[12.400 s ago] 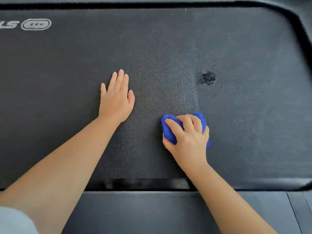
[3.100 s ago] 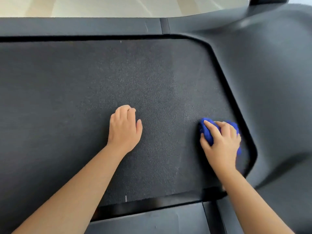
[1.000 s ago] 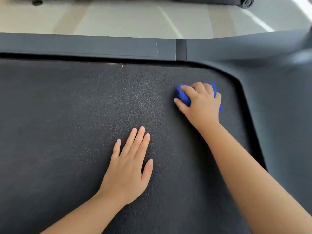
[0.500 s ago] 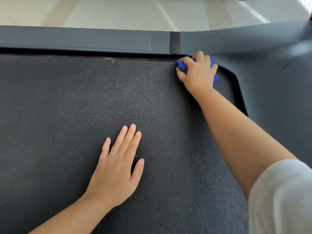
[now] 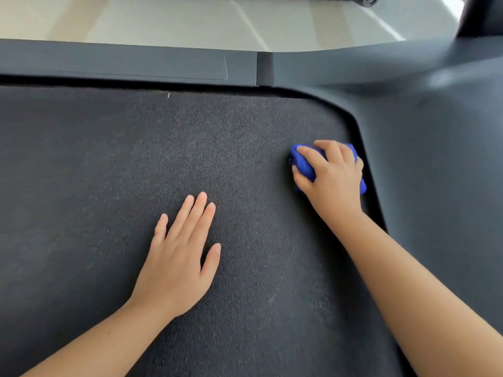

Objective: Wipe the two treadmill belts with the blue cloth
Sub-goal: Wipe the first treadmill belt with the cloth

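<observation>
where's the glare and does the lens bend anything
Head view: the floor at the top is washed out, with a soft sheen on the plastic cover; the wide lens bows the side rail; the belt texture is sharp and the right hand on the blue cloth shows no blur.

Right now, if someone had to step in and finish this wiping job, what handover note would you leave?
Left hand: flat on the belt, fingers straight, holding nothing.
Right hand: grips the bunched blue cloth, pressed on the belt at its right edge, beside the grey side cover.
Done: wiping is under way here; how much is already wiped cannot be told.
Left: any unwiped part of this belt, plus the second belt, which is out of view.
</observation>
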